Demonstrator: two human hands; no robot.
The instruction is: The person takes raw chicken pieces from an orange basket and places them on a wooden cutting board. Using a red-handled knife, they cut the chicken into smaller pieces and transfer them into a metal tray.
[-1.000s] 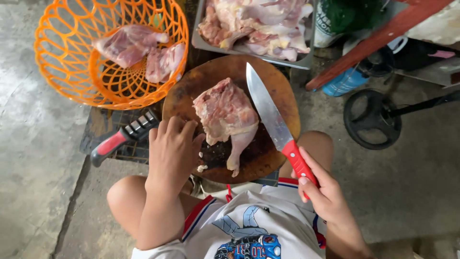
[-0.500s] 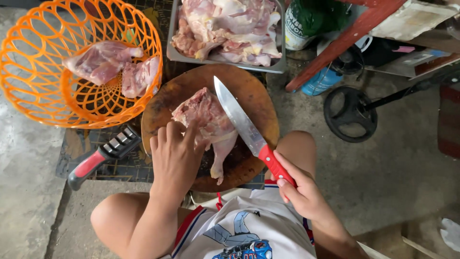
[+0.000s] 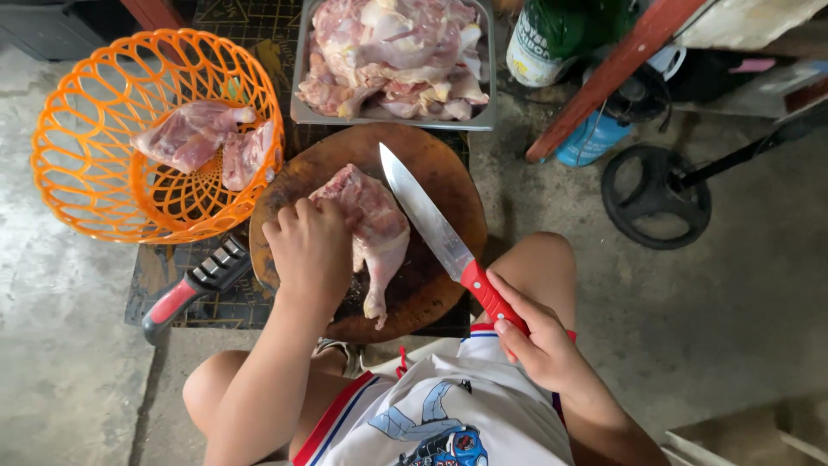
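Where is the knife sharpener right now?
In the head view, the knife sharpener lies at lower left on the dark mat, just below the orange basket and left of the round cutting board.
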